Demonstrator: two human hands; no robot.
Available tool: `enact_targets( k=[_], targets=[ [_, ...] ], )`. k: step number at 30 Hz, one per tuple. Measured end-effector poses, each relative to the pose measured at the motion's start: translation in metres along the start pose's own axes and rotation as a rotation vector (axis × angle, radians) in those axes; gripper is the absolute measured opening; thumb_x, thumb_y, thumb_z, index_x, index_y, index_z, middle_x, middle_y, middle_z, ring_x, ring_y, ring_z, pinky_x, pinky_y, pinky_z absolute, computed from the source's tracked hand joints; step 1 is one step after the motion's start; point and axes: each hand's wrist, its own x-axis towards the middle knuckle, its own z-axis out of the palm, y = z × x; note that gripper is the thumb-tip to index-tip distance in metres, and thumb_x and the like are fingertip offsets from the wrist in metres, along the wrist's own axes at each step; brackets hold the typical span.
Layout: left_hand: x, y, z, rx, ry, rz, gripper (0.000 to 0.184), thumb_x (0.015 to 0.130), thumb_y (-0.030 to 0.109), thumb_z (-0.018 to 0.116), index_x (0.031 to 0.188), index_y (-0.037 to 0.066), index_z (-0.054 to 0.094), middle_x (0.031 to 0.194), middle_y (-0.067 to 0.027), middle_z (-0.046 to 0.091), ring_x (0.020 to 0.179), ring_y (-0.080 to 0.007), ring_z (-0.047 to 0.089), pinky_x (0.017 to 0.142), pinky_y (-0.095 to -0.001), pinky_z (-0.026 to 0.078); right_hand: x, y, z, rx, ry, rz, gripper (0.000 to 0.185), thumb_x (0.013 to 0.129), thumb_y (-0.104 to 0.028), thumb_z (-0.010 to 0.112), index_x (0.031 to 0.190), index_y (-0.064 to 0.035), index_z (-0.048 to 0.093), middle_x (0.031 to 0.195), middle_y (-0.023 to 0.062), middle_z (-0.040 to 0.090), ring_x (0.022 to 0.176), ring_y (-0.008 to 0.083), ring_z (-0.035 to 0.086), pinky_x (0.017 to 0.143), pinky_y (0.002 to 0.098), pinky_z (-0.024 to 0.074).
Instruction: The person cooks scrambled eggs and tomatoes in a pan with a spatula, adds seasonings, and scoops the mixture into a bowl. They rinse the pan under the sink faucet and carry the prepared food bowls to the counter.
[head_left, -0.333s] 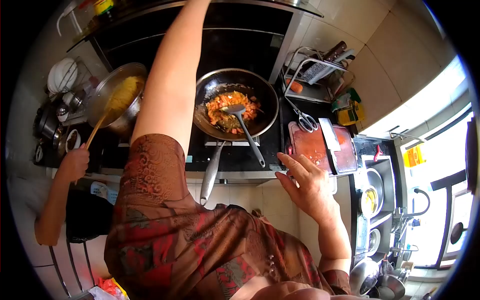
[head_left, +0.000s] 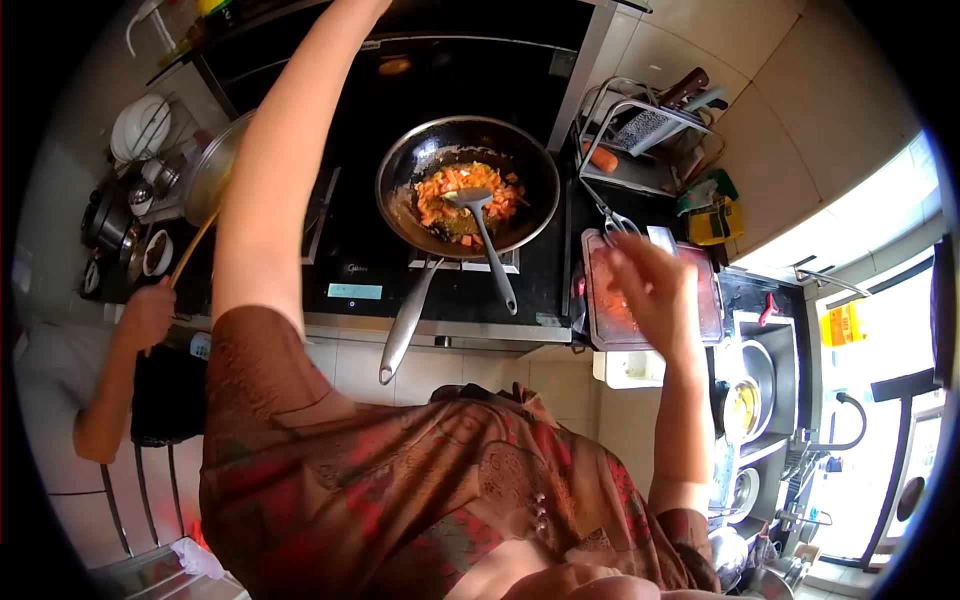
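My left arm (head_left: 270,190) stretches up past the hob, and its hand is cut off by the top edge. My right hand (head_left: 660,295) hovers over the reddish cutting board (head_left: 610,322), fingers loosely bent and apart, with nothing visible in them. It partly covers the cleaver (head_left: 661,238) and lies close to the scissors (head_left: 622,224). On the hob stands a wok (head_left: 398,205) with chopped orange and pink food (head_left: 440,207) in it. A grey spatula (head_left: 492,255) rests in the wok, its handle leaning over the rim.
At left another person's hand (head_left: 148,315) grips long wooden chopsticks (head_left: 195,245) reaching into a metal pot (head_left: 208,170), partly behind my arm. The wok's handle (head_left: 405,330) juts past the counter edge. A knife rack (head_left: 640,170) stands back right; a sink (head_left: 785,375) is at right.
My right hand has risen and moved right, over the cutting board and cleaver. My left arm has swung left, uncovering more hob and hiding more of the pot. The spatula stays in the wok.
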Motion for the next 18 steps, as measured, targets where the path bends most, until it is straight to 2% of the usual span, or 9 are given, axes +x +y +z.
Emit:
enact_targets(
  k=[1, 3, 5, 6, 9, 10, 14, 16, 18],
  targets=[
    [-0.017, 0.005, -0.010, -0.129, -0.126, 0.040, 0.090, 0.061, 0.029, 0.083, 0.133, -0.002, 0.039, 0.121, -0.0216, 0.056, 0.110, -0.0303, 0.056, 0.094, -0.0351, 0.045, 0.013, 0.000, 0.000, 0.184, 0.021, 0.065, 0.034, 0.086, -0.019, 0.066, 0.113, 0.0017, 0.061, 0.080, 0.0107, 0.067, 0.059, 0.0137, 0.062, 0.053, 0.0259, 0.0493],
    [-0.056, -0.023, -0.019, -0.011, -0.392, 0.266, 0.085, 0.073, 0.038, 0.077, 0.139, 0.003, 0.037, 0.110, -0.0214, 0.062, 0.098, -0.0275, 0.063, 0.087, -0.0273, 0.049, 0.044, -0.018, -0.003, 0.404, -0.007, 0.097, 0.048, 0.087, -0.025, 0.067, 0.121, 0.0058, 0.054, 0.076, 0.0106, 0.066, 0.055, 0.0120, 0.059, 0.049, 0.0234, 0.0474],
    [-0.120, -0.020, -0.025, -0.099, -0.233, 0.214, 0.092, 0.064, 0.032, 0.084, 0.135, -0.004, 0.038, 0.115, -0.0179, 0.061, 0.104, -0.0246, 0.060, 0.093, -0.0344, 0.046, 0.072, -0.020, 0.012, 0.463, 0.003, 0.081, 0.064, 0.085, -0.030, 0.069, 0.129, 0.0096, 0.044, 0.073, 0.0120, 0.064, 0.053, 0.0115, 0.058, 0.047, 0.0224, 0.0455],
    [-0.140, -0.042, -0.020, -0.121, -0.194, 0.253, 0.099, 0.059, 0.037, 0.085, 0.134, -0.005, 0.038, 0.113, -0.0197, 0.060, 0.101, -0.0264, 0.061, 0.089, -0.0338, 0.049, 0.081, -0.018, 0.022, 0.493, -0.038, 0.056, 0.076, 0.083, -0.033, 0.072, 0.133, 0.0121, 0.036, 0.072, 0.0118, 0.064, 0.052, 0.0113, 0.057, 0.045, 0.0224, 0.0444],
    [-0.200, -0.052, -0.032, -0.144, -0.253, 0.301, 0.101, 0.059, 0.030, 0.086, 0.137, -0.003, 0.032, 0.113, -0.0212, 0.059, 0.103, -0.0308, 0.060, 0.092, -0.0364, 0.047, 0.087, -0.016, 0.057, 0.631, -0.116, 0.011, 0.075, 0.085, -0.033, 0.069, 0.137, 0.0078, 0.032, 0.069, 0.0076, 0.060, 0.050, 0.0107, 0.053, 0.044, 0.0228, 0.0411],
    [-0.212, -0.054, -0.037, -0.121, -0.267, 0.302, 0.100, 0.059, 0.027, 0.086, 0.138, -0.002, 0.031, 0.113, -0.0207, 0.058, 0.104, -0.0310, 0.059, 0.092, -0.0374, 0.047, 0.085, -0.017, 0.067, 0.659, -0.149, 0.003, 0.073, 0.086, -0.032, 0.068, 0.135, 0.0079, 0.033, 0.067, 0.0059, 0.059, 0.048, 0.0104, 0.051, 0.043, 0.0221, 0.0391],
    [-0.228, -0.055, -0.043, -0.071, -0.352, 0.380, 0.104, 0.058, 0.021, 0.086, 0.141, 0.003, 0.025, 0.114, -0.0176, 0.055, 0.107, -0.0307, 0.056, 0.093, -0.0399, 0.045, 0.070, -0.027, 0.084, 0.679, -0.065, -0.032, 0.022, 0.096, -0.016, 0.053, 0.107, 0.0013, 0.060, 0.068, 0.0018, 0.058, 0.048, 0.0044, 0.048, 0.042, 0.0177, 0.0350],
    [-0.226, -0.051, -0.040, -0.002, -0.381, 0.450, 0.103, 0.058, 0.012, 0.085, 0.143, 0.005, 0.026, 0.116, -0.0164, 0.056, 0.109, -0.0287, 0.057, 0.094, -0.0371, 0.046, 0.067, -0.031, 0.077, 0.629, -0.026, -0.077, 0.020, 0.097, -0.015, 0.052, 0.105, 0.0015, 0.061, 0.068, 0.0021, 0.059, 0.049, 0.0045, 0.048, 0.042, 0.0180, 0.0355],
    [-0.223, -0.047, -0.036, 0.009, -0.431, 0.485, 0.104, 0.058, 0.013, 0.085, 0.143, 0.005, 0.025, 0.116, -0.0161, 0.056, 0.110, -0.0290, 0.056, 0.093, -0.0373, 0.046, 0.063, -0.040, 0.066, 0.479, 0.048, -0.138, 0.018, 0.097, -0.011, 0.050, 0.101, 0.0021, 0.062, 0.070, 0.0024, 0.060, 0.051, 0.0045, 0.051, 0.045, 0.0183, 0.0386]
  ],
)
